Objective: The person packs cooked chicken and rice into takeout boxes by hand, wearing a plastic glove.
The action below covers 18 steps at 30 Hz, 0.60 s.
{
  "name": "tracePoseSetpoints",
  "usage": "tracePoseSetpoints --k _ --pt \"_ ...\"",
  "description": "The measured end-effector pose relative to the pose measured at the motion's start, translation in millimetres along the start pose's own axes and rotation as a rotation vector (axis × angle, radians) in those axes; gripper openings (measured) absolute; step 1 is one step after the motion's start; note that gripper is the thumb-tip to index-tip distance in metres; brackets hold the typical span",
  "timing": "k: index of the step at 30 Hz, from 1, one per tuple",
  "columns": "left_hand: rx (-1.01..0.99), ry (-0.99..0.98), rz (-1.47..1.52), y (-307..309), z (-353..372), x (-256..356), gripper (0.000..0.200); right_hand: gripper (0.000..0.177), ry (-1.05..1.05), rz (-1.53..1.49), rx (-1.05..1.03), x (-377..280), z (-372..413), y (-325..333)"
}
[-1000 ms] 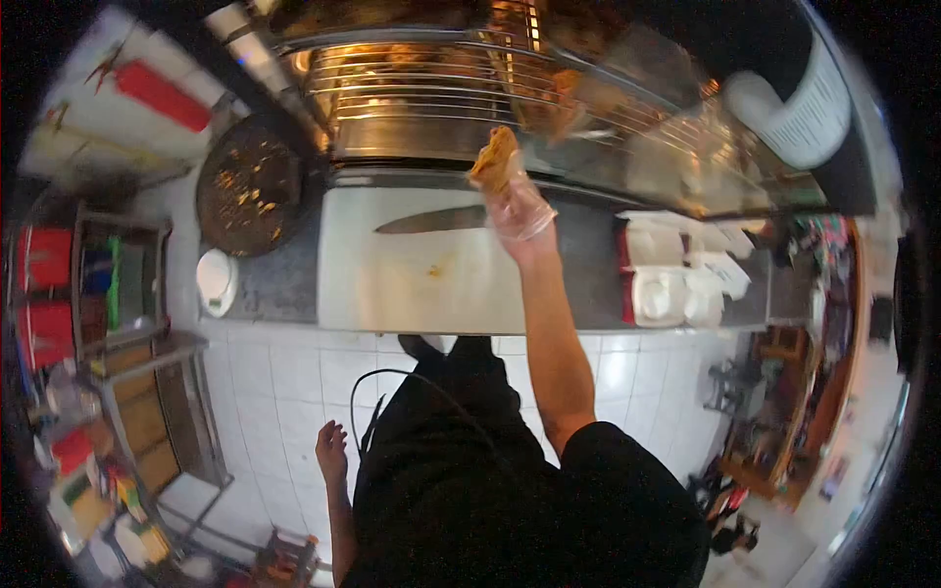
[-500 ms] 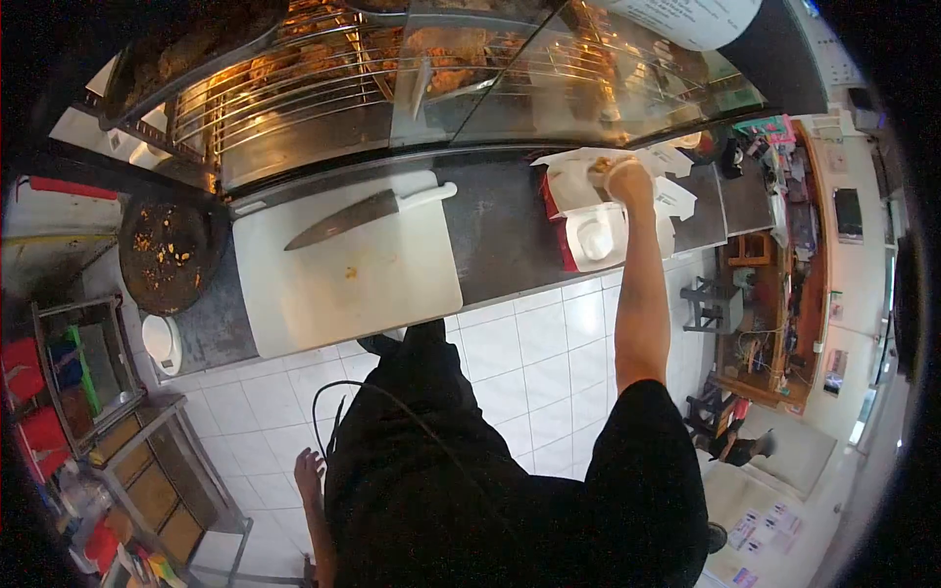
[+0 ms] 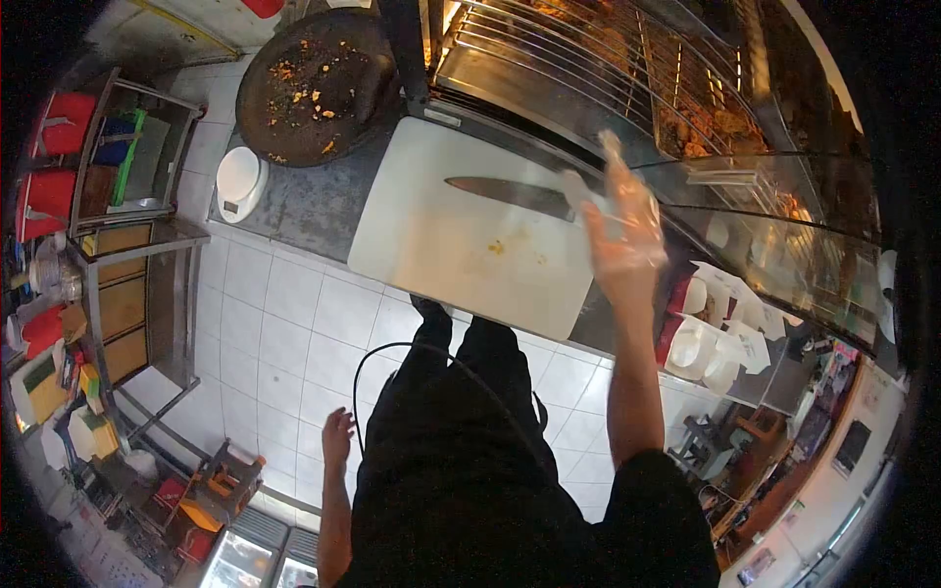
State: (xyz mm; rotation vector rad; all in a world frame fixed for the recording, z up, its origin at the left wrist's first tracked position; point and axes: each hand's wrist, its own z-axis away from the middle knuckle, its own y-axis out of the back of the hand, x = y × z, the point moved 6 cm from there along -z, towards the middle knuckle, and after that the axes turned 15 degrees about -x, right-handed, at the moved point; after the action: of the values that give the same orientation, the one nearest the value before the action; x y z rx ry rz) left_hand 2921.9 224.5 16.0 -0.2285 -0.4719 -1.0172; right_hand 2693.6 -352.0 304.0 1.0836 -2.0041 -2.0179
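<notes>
My right hand point(image 3: 627, 240), in a clear plastic glove, is raised over the right end of the white cutting board point(image 3: 412, 225). Its fingers are apart and somewhat blurred, with nothing visible in them. Beneath it lies a large knife point(image 3: 510, 194), its handle mostly hidden behind the hand. Small yellowish food bits point(image 3: 497, 247) dot the board. Hanging low at my side, well away from the counter, my left hand point(image 3: 337, 438) is empty with loosely bent, separated fingers. Open white-and-red cartons point(image 3: 691, 355) stand right of my right hand, some dark food inside one.
A lit glass food cabinet point(image 3: 549, 88) with wire racks borders the counter's back. Left of the board are a dark round block point(image 3: 314, 98) scattered with crumbs and a white kitchen scale point(image 3: 240, 183). A metal-framed shelf point(image 3: 147, 235) stands at the left.
My right hand has left the cartons and moved left to above the knife. The view has turned left, bringing more of the left side into sight. My left hand still hangs down.
</notes>
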Motion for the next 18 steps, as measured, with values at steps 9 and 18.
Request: tracePoseSetpoints --k 9,18 --pt "0.104 0.072 0.111 22 47 -56 0.044 0.015 -0.221 0.51 0.306 134 -190 -73" --pt "0.074 -0.007 0.073 25 39 -30 0.041 0.027 -0.373 -1.062 0.228 113 -124 -75"
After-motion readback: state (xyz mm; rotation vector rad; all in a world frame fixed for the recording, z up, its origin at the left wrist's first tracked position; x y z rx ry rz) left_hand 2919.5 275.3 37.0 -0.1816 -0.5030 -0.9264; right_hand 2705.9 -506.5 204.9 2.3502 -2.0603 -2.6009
